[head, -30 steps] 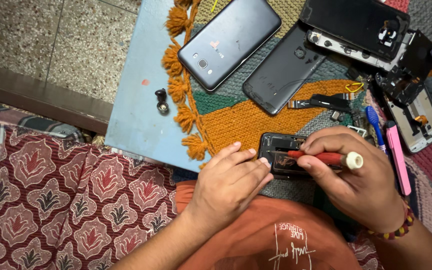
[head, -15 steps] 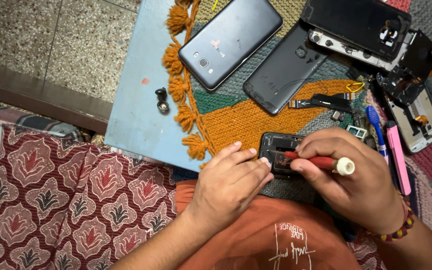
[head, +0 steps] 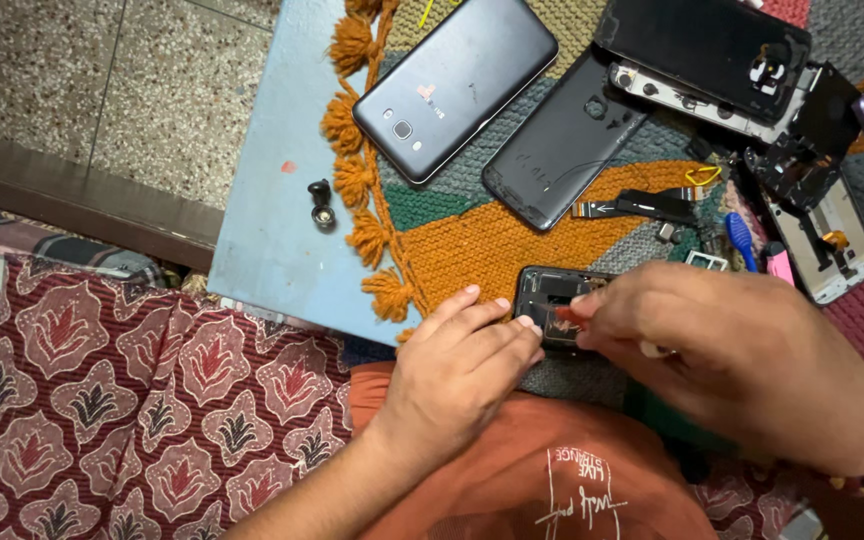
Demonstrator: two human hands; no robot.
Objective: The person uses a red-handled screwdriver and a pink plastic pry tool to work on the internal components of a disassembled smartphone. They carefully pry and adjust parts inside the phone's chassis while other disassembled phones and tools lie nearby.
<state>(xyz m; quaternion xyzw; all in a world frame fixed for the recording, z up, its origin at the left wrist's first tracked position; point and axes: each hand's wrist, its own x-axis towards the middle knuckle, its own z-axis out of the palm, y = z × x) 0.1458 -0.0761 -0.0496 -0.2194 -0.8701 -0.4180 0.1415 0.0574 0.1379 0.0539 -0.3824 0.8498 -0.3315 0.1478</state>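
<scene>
Since the earlier frame, the right hand (head: 742,365) had rolled over the red screwdriver (head: 564,313), hiding its pale cap and leaving only the tip end visible. That hand stayed curled around the tool over the opened phone (head: 552,300), which lay at the near edge of the woven mat (head: 472,240). Fingers of the left hand (head: 457,375) pressed against the phone's left side, steadying it. Two dark phones (head: 457,85) lay farther up the mat on the blue table (head: 262,220).

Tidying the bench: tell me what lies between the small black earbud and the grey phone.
In the head view, bare blue tabletop and the mat's orange tassels separate earbud from grey phone.
</scene>
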